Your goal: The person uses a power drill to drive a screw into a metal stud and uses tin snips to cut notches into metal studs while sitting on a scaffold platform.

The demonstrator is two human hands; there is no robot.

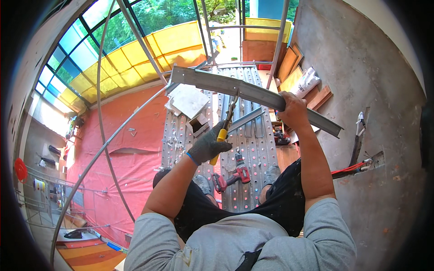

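Observation:
My left hand (205,145), in a dark glove, is closed around yellow-handled tin snips (222,135). The jaws of the snips meet the lower edge of a long grey metal channel (205,81), near its middle. The channel bends slightly at that spot. My bare right hand (294,109) grips the channel toward its right end and holds it up at a slant. Below, between my feet, a red and black cordless drill (238,175) lies on the perforated metal platform (246,196).
White board offcuts (190,100) and another metal channel (246,119) lie on the platform. Scaffold poles (129,147) rise at the left, above red floor sheeting (108,176). At right stand a grey wall (361,81) with red cables (350,169), and a white sack (306,82).

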